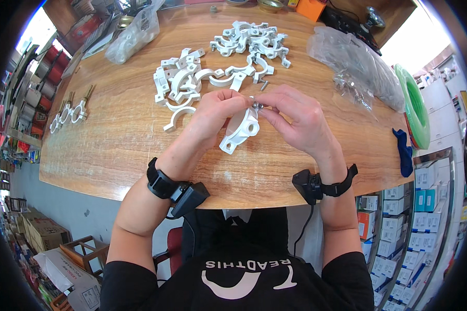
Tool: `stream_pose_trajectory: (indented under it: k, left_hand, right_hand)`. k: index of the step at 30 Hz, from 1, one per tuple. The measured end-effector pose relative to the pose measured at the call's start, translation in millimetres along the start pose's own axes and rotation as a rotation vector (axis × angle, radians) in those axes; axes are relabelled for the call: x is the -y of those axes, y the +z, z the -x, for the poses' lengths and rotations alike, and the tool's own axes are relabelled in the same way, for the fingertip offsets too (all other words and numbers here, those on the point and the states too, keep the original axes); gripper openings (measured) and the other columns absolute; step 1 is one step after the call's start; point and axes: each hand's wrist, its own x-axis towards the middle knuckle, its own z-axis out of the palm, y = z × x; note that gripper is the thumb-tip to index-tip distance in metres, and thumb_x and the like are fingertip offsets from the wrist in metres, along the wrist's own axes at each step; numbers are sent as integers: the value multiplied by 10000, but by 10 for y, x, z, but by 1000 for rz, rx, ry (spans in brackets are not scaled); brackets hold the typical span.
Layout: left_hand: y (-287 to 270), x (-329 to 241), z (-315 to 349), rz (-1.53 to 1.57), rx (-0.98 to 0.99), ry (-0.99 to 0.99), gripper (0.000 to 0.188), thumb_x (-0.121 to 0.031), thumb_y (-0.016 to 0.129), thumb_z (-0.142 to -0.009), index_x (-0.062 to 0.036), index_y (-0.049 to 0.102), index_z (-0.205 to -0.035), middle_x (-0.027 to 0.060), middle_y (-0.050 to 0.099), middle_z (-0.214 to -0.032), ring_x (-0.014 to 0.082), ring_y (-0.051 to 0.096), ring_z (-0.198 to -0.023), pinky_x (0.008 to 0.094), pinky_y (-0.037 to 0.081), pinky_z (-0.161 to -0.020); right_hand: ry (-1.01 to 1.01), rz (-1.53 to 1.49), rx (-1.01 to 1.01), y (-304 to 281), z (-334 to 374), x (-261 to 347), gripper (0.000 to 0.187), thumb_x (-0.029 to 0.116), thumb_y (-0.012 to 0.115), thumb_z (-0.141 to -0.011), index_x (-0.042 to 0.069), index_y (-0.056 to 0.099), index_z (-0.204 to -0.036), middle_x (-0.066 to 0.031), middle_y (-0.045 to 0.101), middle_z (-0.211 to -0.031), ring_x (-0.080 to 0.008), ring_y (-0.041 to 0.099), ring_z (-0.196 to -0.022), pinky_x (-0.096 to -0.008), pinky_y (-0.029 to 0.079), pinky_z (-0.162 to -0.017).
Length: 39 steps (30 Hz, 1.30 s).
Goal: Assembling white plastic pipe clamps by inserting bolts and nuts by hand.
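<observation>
– Doing what with the left hand (pixel 211 111)?
– Pinching a white clamp (pixel 239 136) tightly by its upper end, over the wooden table (pixel 275 176), near other white clamps (pixel 177 83)
– And with the right hand (pixel 300 119)?
– Pinching a small metal fastener (pixel 258 105) there, nearly closed

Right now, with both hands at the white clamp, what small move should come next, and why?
Perhaps the right hand should turn the small metal fastener while the left hand steadies the white clamp. The left hand holds the clamp near its upper end, and the right hand has the fastener between fingertips there. Whether it is seated I cannot tell.
</observation>
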Motion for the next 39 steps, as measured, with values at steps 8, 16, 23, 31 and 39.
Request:
stream_pose_trajectory:
  k: [8,16,23,31,39]
  left_hand:
    - [66,-51,45,4,5,-7,111,-139,544,-786,-29,540,-807,2,544,-648,46,499,-508,176,414,-437]
    - [36,-27,27,24,35,-6,125,-158,547,-790,-37,540,-820,2,548,-664,47,502,-523,175,415,-451]
    - [91,-40,31,78,3,36,140,-148,564,-765,-13,573,-800,28,576,-675,61,505,-522,182,385,-449]
    - [62,-31,29,68,14,79,139,-146,565,-769,-15,566,-814,20,571,-665,51,502,-524,171,379,-453]
    - [36,-25,36,27,35,76,114,-156,547,-794,-44,534,-811,4,548,-695,60,514,-581,182,411,-499]
  right_hand:
    - [59,-4,39,-34,-14,31,122,78,638,-699,49,598,-811,-66,566,-742,-202,560,-654,-271,448,-558]
    - [39,58,64,-48,0,-22,134,93,653,-689,58,610,-811,-58,563,-749,-195,558,-653,-271,448,-558]
    - [-19,29,-29,-47,6,-42,132,92,658,-682,58,610,-800,-57,569,-751,-186,561,-674,-258,455,-572]
    - [-106,45,-81,-12,-15,-72,140,93,668,-669,54,605,-789,-57,572,-754,-190,560,-696,-261,458,-587]
    - [-111,33,-67,-8,-31,-43,161,112,684,-652,46,595,-770,-58,565,-753,-196,551,-710,-281,456,-599]
